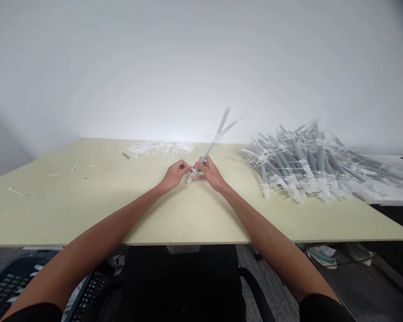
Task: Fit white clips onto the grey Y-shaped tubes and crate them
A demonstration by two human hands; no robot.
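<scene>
My right hand (210, 173) is closed round the lower part of a grey tube (208, 151) with clear plastic at its ends. The tube leans up and to the right, above the table. A thinner clear strip or tube (231, 125) branches off its upper half, where a thin white tie (209, 136) also sticks out. Beside the tube's lower end, my left hand (175, 173) is pinched, its fingertips close to those of my right hand. What the left fingertips hold is too small to make out.
A heap of similar grey tubes in clear plastic (298, 161) covers the right of the pale yellow table (97, 214). Many white cable ties (161, 148) lie at the back, with a small grey piece (125, 155) beside them. A dark basket (10, 273) stands below, left.
</scene>
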